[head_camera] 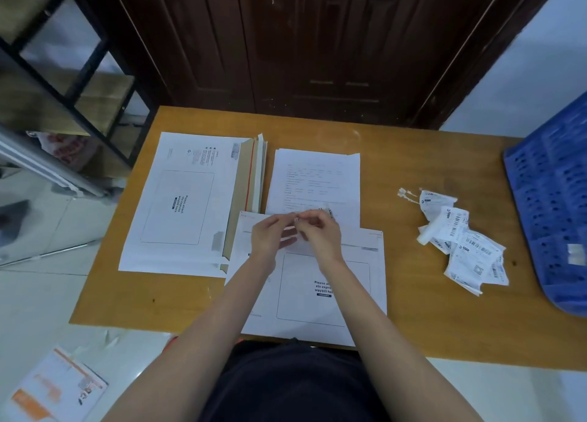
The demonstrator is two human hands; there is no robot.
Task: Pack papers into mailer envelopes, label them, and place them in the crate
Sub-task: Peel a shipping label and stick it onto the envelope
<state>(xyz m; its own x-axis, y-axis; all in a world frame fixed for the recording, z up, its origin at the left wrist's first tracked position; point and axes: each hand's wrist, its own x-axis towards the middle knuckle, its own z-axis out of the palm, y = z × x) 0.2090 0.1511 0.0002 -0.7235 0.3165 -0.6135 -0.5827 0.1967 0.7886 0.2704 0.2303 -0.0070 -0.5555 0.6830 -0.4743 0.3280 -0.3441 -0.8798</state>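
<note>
2 hands, left hand (pixel 270 235) and right hand (pixel 317 231), pinch a small strip (pixel 297 220) above the mailer envelope (pixel 359 294).

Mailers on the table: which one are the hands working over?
The near mailer, lying alone before the person with both hands above its top edge. The other mailers sit stacked at far left, untouched.

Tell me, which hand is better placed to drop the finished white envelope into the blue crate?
Probably the right hand: the blue plastic crate stands at the table's right edge, on that hand's side. The left hand would have to cross over.
</note>
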